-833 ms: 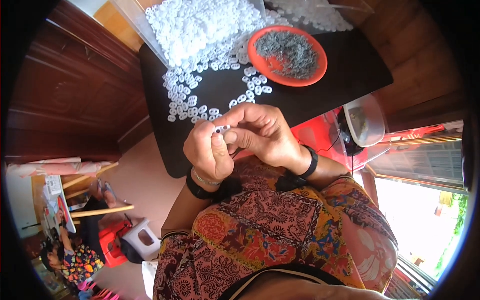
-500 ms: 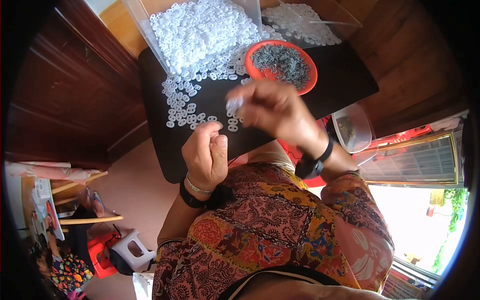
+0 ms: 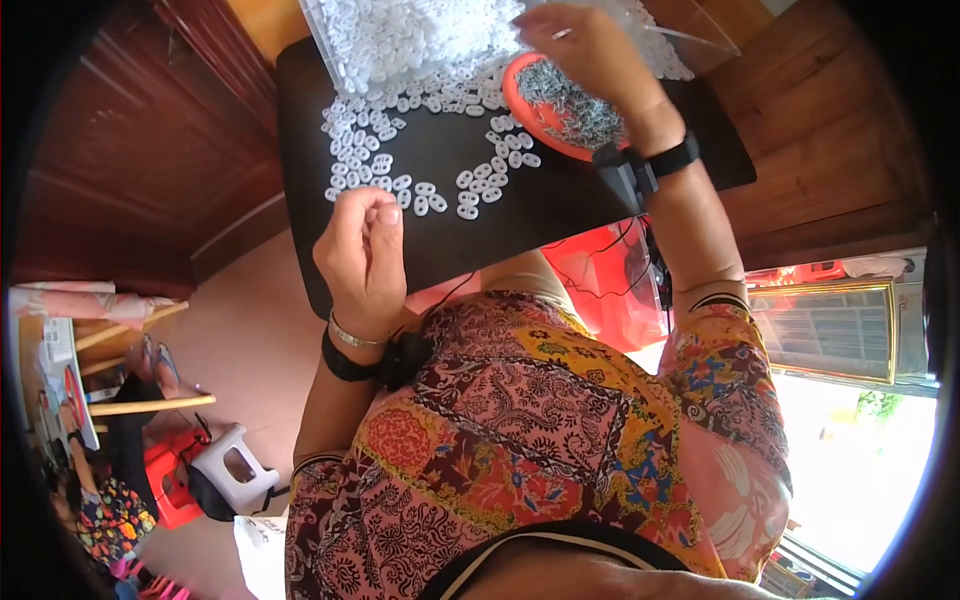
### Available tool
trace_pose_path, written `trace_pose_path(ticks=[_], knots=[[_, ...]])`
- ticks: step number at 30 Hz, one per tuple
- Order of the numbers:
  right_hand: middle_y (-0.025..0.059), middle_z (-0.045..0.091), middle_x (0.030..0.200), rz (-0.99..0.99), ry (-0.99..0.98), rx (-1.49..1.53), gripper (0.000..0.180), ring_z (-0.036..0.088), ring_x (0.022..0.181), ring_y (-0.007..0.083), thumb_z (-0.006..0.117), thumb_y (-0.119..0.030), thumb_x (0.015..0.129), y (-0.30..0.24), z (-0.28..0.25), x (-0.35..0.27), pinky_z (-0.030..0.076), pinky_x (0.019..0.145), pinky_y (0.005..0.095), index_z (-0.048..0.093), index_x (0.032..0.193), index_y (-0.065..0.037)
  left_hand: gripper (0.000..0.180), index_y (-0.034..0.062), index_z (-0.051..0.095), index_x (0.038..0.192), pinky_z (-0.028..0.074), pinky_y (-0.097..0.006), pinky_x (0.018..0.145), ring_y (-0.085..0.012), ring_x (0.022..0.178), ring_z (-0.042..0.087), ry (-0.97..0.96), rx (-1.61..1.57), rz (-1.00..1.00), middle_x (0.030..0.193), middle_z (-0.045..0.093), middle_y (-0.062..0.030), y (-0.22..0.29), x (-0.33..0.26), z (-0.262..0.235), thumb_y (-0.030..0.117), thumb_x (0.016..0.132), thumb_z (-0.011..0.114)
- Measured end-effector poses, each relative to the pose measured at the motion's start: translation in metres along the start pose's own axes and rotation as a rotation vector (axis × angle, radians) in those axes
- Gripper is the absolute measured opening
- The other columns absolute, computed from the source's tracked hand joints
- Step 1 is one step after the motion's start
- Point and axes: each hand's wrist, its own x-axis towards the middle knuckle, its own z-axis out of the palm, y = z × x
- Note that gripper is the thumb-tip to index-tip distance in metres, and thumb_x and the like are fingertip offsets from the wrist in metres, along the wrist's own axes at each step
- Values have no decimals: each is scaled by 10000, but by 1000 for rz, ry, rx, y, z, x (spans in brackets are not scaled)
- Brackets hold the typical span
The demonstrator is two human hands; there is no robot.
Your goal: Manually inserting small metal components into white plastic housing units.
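My left hand is closed above the near left part of the black table, its thumb pressed to the curled fingers. Whatever it may hold is hidden. Just beyond it lie small flat white plastic pieces with two holes, in loose groups. My right hand reaches to the far side, over the edge of the clear bin of white pieces. Its fingers stretch leftward, slightly blurred, and nothing shows in them. Below its wrist sits a red-orange bowl of small grey metal screws.
A second clear container with white pieces stands at the far right. Wooden panels flank the table. A grey stool and a red stool stand on the floor at left, near another person. Something red lies below the table's right side.
My right hand has moved from the near middle to the far bins; the white pieces it held no longer show. My left hand has shifted left, still closed. The view has tilted a little.
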Motion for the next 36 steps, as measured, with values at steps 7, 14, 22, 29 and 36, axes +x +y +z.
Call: trace_pose_path(ticks=[7, 14, 22, 29, 36], knots=[[112, 671, 849, -209, -335, -110, 218, 640, 761, 244, 609, -193, 789, -4, 89, 13, 497, 712, 324, 665, 960, -69, 113, 18, 523, 845, 265, -193, 467, -24, 533, 343, 22, -308, -203, 610, 421, 41, -8, 1, 1, 118, 896, 520], [121, 664, 832, -262, -425, -336, 204, 631, 818, 306, 577, -167, 741, -12, 140, 33, 493, 753, 382, 670, 897, -75, 164, 15, 538, 835, 275, -198, 449, -22, 505, 355, -12, -321, -268, 584, 429, 41, -13, -4, -3, 164, 902, 516], [163, 656, 840, -310, -424, -569, 175, 632, 818, 332, 537, -129, 750, -11, 154, 36, 501, 749, 411, 677, 804, -39, 175, 13, 543, 834, 278, -193, 451, -21, 509, 358, -22, -321, -283, 587, 432, 43, -11, -4, -6, 171, 904, 516], [51, 606, 687, 35, -473, 325, 215, 574, 626, 136, 588, -227, 833, -31, 107, 6, 471, 604, 262, 637, 845, -19, 170, 22, 542, 851, 294, -186, 451, -25, 511, 367, -34, -351, -319, 603, 447, 32, -17, -3, -1, 182, 906, 523], [-11, 588, 739, 302, -379, 1026, 164, 530, 664, 50, 610, -197, 862, -56, 88, -56, 428, 592, 181, 626, 876, -35, 144, 37, 516, 882, 310, -184, 458, -32, 517, 387, -93, -431, -328, 634, 467, 12, -8, 7, 19, 178, 915, 509]])
